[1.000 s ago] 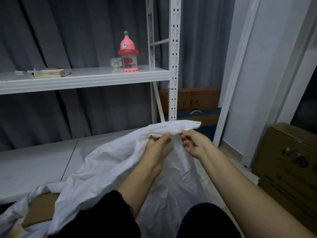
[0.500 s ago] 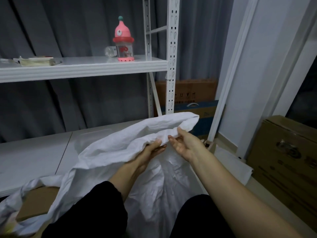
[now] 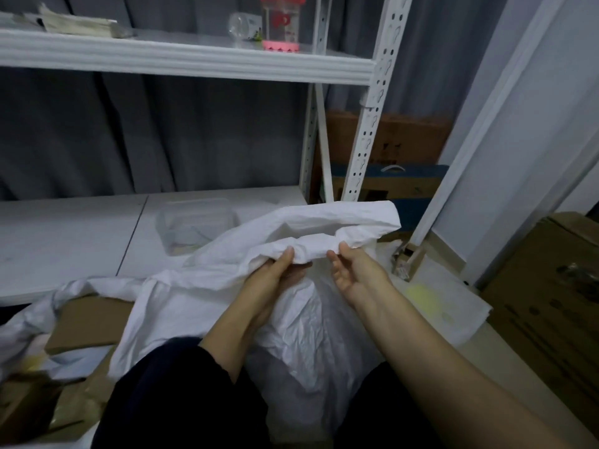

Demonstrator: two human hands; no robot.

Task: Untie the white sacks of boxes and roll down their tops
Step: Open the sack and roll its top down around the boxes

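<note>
A crumpled white sack [image 3: 311, 322] stands between my knees, its top edge raised in front of me. My left hand [image 3: 275, 270] grips a fold of the sack's rim, fingers curled up under the cloth. My right hand [image 3: 353, 270] is palm up just right of it, its fingertips curled round the same rolled edge. A second white sack [image 3: 26, 325] lies open at the left, with brown cardboard boxes [image 3: 87, 322] showing inside it.
A white metal shelf rack [image 3: 366, 131] stands behind the sack, with a clear plastic tub [image 3: 194, 225] on its lower board and a pink bottle [image 3: 282, 24] above. Cardboard boxes [image 3: 551, 306] stand at the right; a white bag [image 3: 444, 306] lies on the floor.
The view has tilted down. My hands have drawn the sack's top edge lower and rolled it toward me, and the right hand has turned palm up under the fold.
</note>
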